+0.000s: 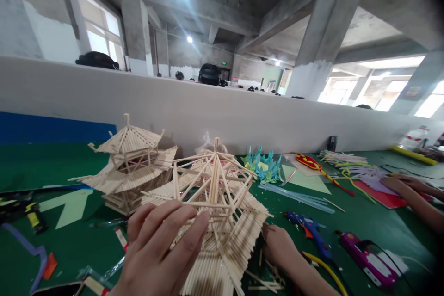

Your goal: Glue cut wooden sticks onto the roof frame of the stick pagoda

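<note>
A pavilion model of thin wooden sticks (225, 236) stands in front of me, its open-framed upper part rising to a central post. My left hand (163, 245) is closed at its near left side, fingers bent together against the frame near a horizontal stick. Low at the model's right edge is my right hand (280, 247), fingers curled down and partly hidden by the slatted roof; what they grip, if anything, I cannot make out. Loose wooden sticks (265, 284) lie just below that hand. A finished-looking tiered stick pagoda (128, 162) stands behind to the left.
To the right lie a blue glue gun (312, 231), a purple device (369, 259) and clear glue sticks (298, 196). Teal folded paper (263, 166) sits by the white partition (208, 106). Another person's hands (409, 189) work at far right. Box cutter (34, 217) at left.
</note>
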`<state>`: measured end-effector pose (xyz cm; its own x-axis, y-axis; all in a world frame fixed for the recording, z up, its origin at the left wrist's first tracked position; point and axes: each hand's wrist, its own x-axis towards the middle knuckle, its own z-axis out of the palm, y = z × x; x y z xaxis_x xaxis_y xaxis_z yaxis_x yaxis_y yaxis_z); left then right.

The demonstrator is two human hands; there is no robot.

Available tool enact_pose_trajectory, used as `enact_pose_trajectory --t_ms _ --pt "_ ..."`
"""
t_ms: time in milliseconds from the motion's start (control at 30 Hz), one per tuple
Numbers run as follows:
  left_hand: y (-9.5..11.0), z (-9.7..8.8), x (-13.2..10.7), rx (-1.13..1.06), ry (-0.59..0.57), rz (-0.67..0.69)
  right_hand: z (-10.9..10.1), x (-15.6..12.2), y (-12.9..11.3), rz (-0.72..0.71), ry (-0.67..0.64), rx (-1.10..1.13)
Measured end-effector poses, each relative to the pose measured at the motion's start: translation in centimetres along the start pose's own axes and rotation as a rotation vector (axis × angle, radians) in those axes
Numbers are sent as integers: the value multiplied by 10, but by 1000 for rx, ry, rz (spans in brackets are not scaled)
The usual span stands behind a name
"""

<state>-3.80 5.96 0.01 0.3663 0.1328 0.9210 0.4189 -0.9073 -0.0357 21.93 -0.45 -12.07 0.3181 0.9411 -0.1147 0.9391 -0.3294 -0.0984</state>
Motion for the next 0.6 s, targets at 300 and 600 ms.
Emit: enact_pose_trajectory --t_ms 300,600 --pt "1 -1 0 9 39 -12 -69 -35 34 10 444 446" --pt "41 -4 32 -574 -133 -272 -133 -86 -67 -704 1183 460"
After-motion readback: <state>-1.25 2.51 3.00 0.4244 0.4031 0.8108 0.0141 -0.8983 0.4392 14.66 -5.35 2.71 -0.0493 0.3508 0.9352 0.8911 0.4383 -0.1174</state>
